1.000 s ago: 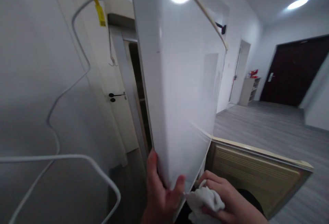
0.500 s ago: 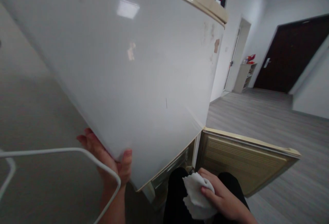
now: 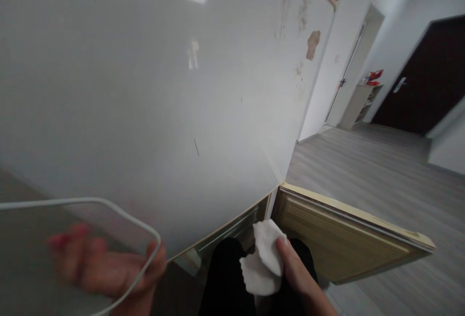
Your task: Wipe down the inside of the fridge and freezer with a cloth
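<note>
at the near centre of the scene, just above two black-clad knees [image 3: 225,277], the right hand [image 3: 296,267] has its thumb and fingers clamped on a folded, ragged-edged, soft white cloth [image 3: 259,275]. at the near left, the left hand [image 3: 105,270] is blurred, its palm side turned up, the thumb apart from loosely curled fingers, with nothing visible between them; whether it touches anything cannot be told. a thin white cable [image 3: 90,200] bends in front of it. behind both hands, a broad glossy white panel [image 3: 163,88] fills the left and centre, marked with thin dark scratches and, toward its far right edge, a brown irregular patch [image 3: 313,45] beside smaller stains. to the right of the knees, below the panel's right corner, a cream-edged, yellowish ribbed door [image 3: 327,238] stands open. beyond lies a grey wood-grain floor [image 3: 337,171], with a pale low shelf unit [image 3: 355,108] and a dark brown door [image 3: 428,74] at the far right.
</note>
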`<state>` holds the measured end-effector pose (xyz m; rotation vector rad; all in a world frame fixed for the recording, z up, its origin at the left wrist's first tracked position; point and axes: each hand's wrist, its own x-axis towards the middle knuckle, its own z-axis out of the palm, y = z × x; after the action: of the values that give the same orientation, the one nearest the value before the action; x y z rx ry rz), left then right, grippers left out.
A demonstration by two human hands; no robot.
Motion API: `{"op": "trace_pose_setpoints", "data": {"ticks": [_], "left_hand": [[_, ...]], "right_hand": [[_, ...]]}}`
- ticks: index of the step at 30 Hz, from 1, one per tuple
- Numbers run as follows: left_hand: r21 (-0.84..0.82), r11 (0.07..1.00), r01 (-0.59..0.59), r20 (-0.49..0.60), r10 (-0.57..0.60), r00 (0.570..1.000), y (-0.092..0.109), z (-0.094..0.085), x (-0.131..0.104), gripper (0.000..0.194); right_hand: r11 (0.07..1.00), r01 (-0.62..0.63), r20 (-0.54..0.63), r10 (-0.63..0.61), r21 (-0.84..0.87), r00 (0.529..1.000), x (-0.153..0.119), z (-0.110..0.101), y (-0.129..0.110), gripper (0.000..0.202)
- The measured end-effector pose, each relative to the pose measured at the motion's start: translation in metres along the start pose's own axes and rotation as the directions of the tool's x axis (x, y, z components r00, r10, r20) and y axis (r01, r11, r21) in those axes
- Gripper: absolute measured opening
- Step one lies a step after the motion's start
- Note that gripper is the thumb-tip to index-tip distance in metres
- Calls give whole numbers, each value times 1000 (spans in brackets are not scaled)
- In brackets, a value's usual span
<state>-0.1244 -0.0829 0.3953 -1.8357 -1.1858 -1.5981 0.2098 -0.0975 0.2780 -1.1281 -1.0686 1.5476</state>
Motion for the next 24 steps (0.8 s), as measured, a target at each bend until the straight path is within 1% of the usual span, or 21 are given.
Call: {"op": "trace_pose_setpoints", "data": {"ticks": [1,2,3,4,5,6,7,8,9,11,12,14,15,16,17,18,19,20,21,22,24], "left_hand": [[-65,993,-101,68,106,992,18,9,-12,91],[-91,992,-83,153,97,984,37,19,-25,74],[-126,992,-27,261,59,963,56,31,-38,60],[-208,963,171,427,-68,902,74,44,-51,53],[-254,892,373,543,-188,818,90,56,-62,48],[-281,806,521,585,-286,759,103,68,-71,45],[-284,730,622,596,-374,711,112,78,-77,42],[-264,685,679,579,-451,679,118,85,-81,38],[-237,663,710,544,-515,663,121,90,-83,34],[-188,654,733,501,-577,644,121,93,-81,26],[-180,655,734,506,-578,640,120,92,-79,22],[-194,659,727,547,-542,638,117,89,-76,16],[-200,660,724,548,-537,641,116,88,-76,15],[-197,655,730,530,-555,641,115,87,-78,16],[-187,638,747,503,-591,631,114,88,-82,18],[-166,612,773,480,-635,606,114,90,-88,21],[-129,587,799,471,-672,571,114,94,-96,24],[-74,578,813,491,-689,534,113,98,-105,26],[-3,593,805,538,-678,502,113,102,-114,28],[73,636,769,603,-642,474,113,107,-124,29],[199,760,618,737,-532,418,113,115,-144,28]], "right_hand": [[997,-25,5,24,77,1000,7,4,-2,89],[991,-31,32,27,131,999,13,7,-5,89],[988,-19,69,8,156,998,18,11,-9,86],[988,9,108,-26,153,994,23,15,-14,81],[991,54,146,-72,122,987,26,18,-20,76],[990,120,190,-131,68,973,29,20,-25,69],[980,200,241,-196,5,951,30,22,-30,62],[957,285,296,-258,-52,920,32,23,-35,54],[928,359,352,-306,-96,884,32,23,-38,46],[879,454,436,-354,-147,827,33,23,-40,33],[869,468,455,-356,-159,816,32,23,-39,30],[870,461,479,-335,-172,811,31,21,-35,27],[870,455,487,-319,-190,813,30,20,-31,27],[862,451,491,-297,-231,819,29,18,-26,26],[840,451,484,-273,-302,831,28,15,-20,25],[802,449,465,-247,-395,850,27,11,-12,26],[751,437,442,-216,-494,871,26,6,-2,29],[696,418,419,-183,-584,889,25,1,10,36],[642,397,400,-151,-656,904,24,-5,24,41],[596,382,387,-127,-707,913,21,-11,38,43],[535,374,387,-93,-757,917,16,-21,70,43]]}}
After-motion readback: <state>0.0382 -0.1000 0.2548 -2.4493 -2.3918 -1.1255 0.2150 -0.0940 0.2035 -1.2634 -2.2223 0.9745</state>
